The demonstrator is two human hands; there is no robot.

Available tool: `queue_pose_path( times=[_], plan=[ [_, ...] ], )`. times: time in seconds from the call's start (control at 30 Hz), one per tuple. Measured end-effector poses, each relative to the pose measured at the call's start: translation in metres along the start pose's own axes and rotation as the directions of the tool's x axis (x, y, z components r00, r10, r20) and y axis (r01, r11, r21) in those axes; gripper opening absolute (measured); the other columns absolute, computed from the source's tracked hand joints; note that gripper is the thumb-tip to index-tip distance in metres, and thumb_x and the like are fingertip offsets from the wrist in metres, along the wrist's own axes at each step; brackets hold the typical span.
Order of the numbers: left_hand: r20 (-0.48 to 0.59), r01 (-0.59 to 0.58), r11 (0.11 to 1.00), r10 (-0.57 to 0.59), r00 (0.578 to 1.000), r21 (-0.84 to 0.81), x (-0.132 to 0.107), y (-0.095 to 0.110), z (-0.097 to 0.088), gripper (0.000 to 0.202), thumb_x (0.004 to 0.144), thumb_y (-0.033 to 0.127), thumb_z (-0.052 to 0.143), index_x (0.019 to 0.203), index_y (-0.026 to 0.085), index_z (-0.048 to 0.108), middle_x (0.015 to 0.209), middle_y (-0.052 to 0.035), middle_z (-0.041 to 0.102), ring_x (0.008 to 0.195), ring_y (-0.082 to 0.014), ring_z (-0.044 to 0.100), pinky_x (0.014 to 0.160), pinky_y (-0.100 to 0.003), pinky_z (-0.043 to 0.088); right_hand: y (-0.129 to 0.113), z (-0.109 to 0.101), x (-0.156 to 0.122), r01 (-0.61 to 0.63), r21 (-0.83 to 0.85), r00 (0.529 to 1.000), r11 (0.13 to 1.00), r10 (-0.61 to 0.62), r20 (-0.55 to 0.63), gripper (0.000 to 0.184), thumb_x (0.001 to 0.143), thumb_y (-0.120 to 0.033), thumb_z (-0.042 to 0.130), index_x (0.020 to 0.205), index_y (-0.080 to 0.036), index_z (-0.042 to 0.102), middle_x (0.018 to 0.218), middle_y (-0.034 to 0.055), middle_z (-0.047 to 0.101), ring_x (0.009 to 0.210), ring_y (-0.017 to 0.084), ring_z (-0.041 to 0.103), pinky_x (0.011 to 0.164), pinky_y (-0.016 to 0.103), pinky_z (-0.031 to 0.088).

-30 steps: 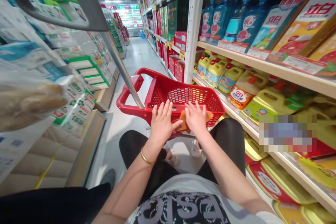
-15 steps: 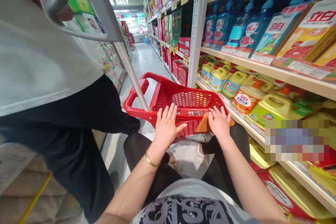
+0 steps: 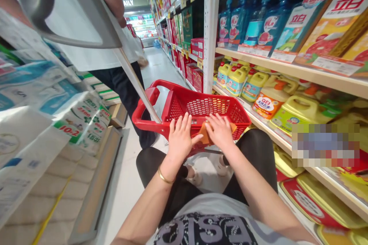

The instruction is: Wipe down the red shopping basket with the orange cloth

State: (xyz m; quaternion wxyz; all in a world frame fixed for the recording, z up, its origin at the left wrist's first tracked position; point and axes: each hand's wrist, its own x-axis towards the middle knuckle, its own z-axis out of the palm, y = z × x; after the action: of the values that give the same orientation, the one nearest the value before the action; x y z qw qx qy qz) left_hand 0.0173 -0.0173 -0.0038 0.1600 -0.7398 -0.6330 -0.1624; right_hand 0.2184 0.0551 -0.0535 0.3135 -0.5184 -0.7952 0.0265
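A red plastic shopping basket on a pull handle (image 3: 172, 101) stands before my knees, with holes in its walls. My left hand (image 3: 180, 136) lies against the near rim, open, fingers stretched and thumb out to the side. To its right, my right hand (image 3: 220, 132) rests flat on an orange cloth (image 3: 205, 136), fingers extended and slightly apart. The cloth is pressed over the basket's near rim and hangs down its outer side; part of it is hidden under the hand. The inside of the basket is only partly visible.
Shelves on the right hold blue pump bottles (image 3: 267, 26) and yellow detergent jugs (image 3: 255, 86). The basket's grey handle (image 3: 109, 32) rises at upper left. Beyond it a person in a white top (image 3: 83, 46) stands in the aisle. Packs of tissue (image 3: 83, 122) are stacked on the left.
My right hand has slid left along the rim with the orange cloth, closer to my left hand. The other person has moved farther up the aisle, uncovering the tissue packs.
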Motion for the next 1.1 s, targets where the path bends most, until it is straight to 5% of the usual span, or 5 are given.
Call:
queue_pose_path(
  times=[0.2, 0.53, 0.63, 0.9, 1.1],
  plan=[
    [-0.013, 0.004, 0.999, -0.005, 1.000, -0.053, 0.001, 0.001, 0.001, 0.086, 0.104, 0.069, 0.047, 0.171, 0.018, 0.033, 0.176, -0.0112, 0.032, 0.161, -0.0352, 0.038, 0.135, -0.056, 0.017, 0.088, -0.021, -0.012, -0.375, -0.096, 0.923, 0.922, 0.362, -0.129, 0.058, 0.113, -0.049, 0.030, 0.154, -0.022, 0.061, 0.172, 0.0099, 0.045, 0.165, 0.038, 0.026, 0.131, 0.072, 0.014],
    [0.030, 0.007, 1.000, -0.007, 1.000, 0.000, 0.001, 0.000, -0.003, 0.084, 0.105, 0.068, 0.044, 0.171, 0.017, 0.032, 0.176, -0.0122, 0.032, 0.161, -0.0354, 0.038, 0.134, -0.058, 0.021, -0.072, 0.021, 0.004, 0.096, 0.051, 0.995, 0.994, -0.098, 0.025, 0.055, 0.114, -0.043, 0.035, 0.165, -0.027, 0.048, 0.176, 0.0024, 0.038, 0.168, 0.027, 0.021, 0.137, 0.060, 0.006],
    [0.016, -0.011, 1.000, 0.011, 1.000, -0.002, 0.000, -0.001, -0.002, 0.084, 0.105, 0.068, 0.043, 0.172, 0.019, 0.031, 0.176, -0.0117, 0.033, 0.160, -0.0350, 0.039, 0.134, -0.057, 0.019, -0.056, 0.017, 0.003, 0.112, 0.053, 0.993, 0.992, -0.113, 0.027, 0.054, 0.114, -0.042, 0.034, 0.165, -0.029, 0.047, 0.175, 0.0006, 0.040, 0.167, 0.025, 0.024, 0.137, 0.057, 0.011],
    [-0.029, 0.002, 0.999, -0.003, 1.000, -0.036, -0.001, 0.000, 0.004, 0.088, 0.104, 0.071, 0.044, 0.172, 0.017, 0.031, 0.177, -0.0115, 0.031, 0.162, -0.0353, 0.037, 0.136, -0.056, 0.016, 0.094, -0.023, -0.010, -0.345, -0.077, 0.936, 0.935, 0.337, -0.100, 0.057, 0.114, -0.044, 0.027, 0.156, -0.023, 0.060, 0.171, 0.0063, 0.047, 0.166, 0.034, 0.026, 0.133, 0.069, 0.013],
    [-0.031, 0.011, 0.999, -0.012, 0.999, -0.032, -0.001, 0.001, 0.002, 0.090, 0.104, 0.073, 0.041, 0.171, 0.015, 0.032, 0.177, -0.0117, 0.031, 0.161, -0.0356, 0.037, 0.136, -0.056, 0.015, 0.019, -0.001, 0.000, -0.226, -0.037, 0.972, 0.974, 0.223, -0.071, 0.056, 0.114, -0.043, 0.030, 0.151, -0.020, 0.065, 0.167, 0.0073, 0.052, 0.165, 0.034, 0.027, 0.135, 0.067, 0.008]
  ],
)
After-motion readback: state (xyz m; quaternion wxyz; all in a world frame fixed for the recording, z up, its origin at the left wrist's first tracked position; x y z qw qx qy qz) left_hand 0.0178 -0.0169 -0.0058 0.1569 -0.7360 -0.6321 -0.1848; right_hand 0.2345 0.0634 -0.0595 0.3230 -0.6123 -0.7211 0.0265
